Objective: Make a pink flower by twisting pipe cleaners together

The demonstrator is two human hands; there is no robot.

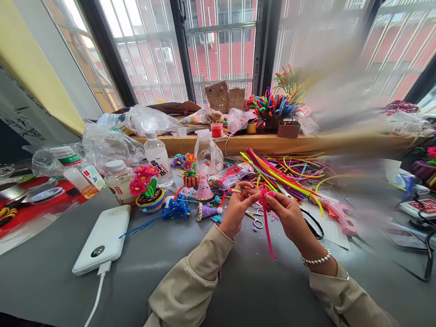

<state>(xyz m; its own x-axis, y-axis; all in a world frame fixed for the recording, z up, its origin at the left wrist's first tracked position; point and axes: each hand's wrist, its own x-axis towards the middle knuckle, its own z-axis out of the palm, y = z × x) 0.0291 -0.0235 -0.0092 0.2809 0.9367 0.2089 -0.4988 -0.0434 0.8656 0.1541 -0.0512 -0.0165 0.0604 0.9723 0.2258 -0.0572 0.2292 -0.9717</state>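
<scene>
Fingertips of both hands meet over a pink pipe cleaner [268,236], bent into loops at the top like a small flower, its straight tail hanging down. My left hand [240,206] pinches the looped part from one side. Between its fingers also sticks out a thin pale-yellow piece, too small to name. My right hand [286,211], with a beaded bracelet at the wrist, grips the loops from the other side. Just below and behind the hands lie scissors [258,222], partly hidden. Behind them spreads a bundle of coloured pipe cleaners [262,165].
A pink glue gun [340,215] lies at right on paper. Leftward are a potted pink pipe-cleaner flower [147,190], a blue pipe-cleaner piece [175,209], small cone figures [203,190], a white power bank [104,238] with a cable, and several bottles [158,159]. The far right is smeared.
</scene>
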